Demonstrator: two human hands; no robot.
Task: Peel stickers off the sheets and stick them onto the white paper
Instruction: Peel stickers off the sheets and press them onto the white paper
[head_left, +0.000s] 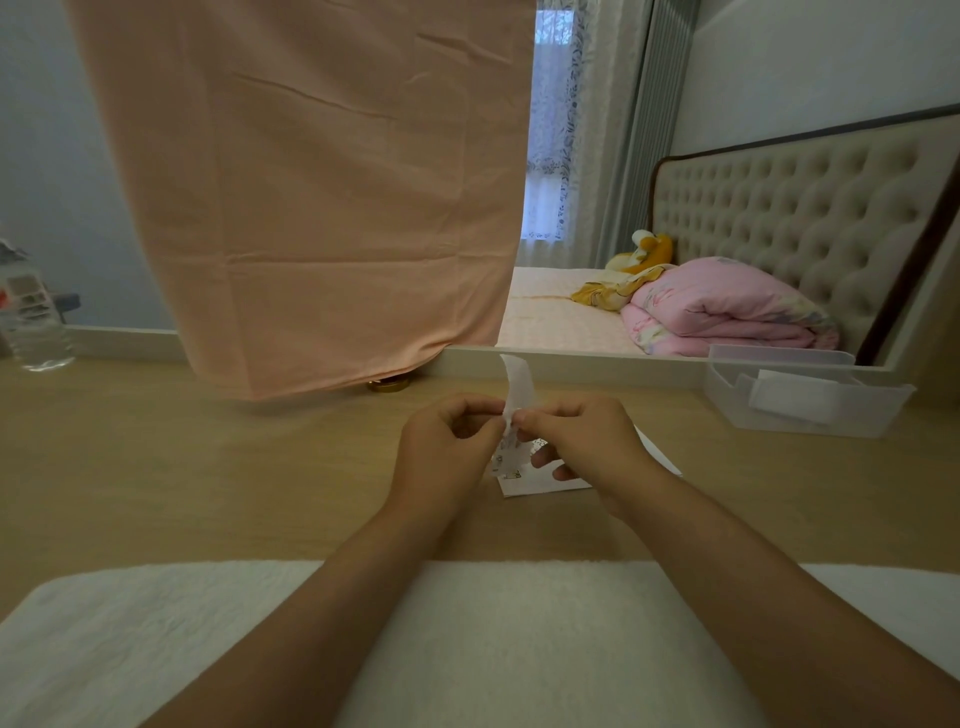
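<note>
We find room over the wooden desktop (197, 467) at left. A peach cloth (311, 208) hangs behind; a clear plastic tray (800, 418) stands right.

Most of white paper (550, 481) hidden under right hand (587, 441), prints on sticker sheet (517, 385) too small to ID, bottle (36, 322) cut off at L edge.

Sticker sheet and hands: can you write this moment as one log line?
step: peeling | left hand: pinches sticker sheet | right hand: pinches same sheet | white paper: flat on desk under hands
</note>
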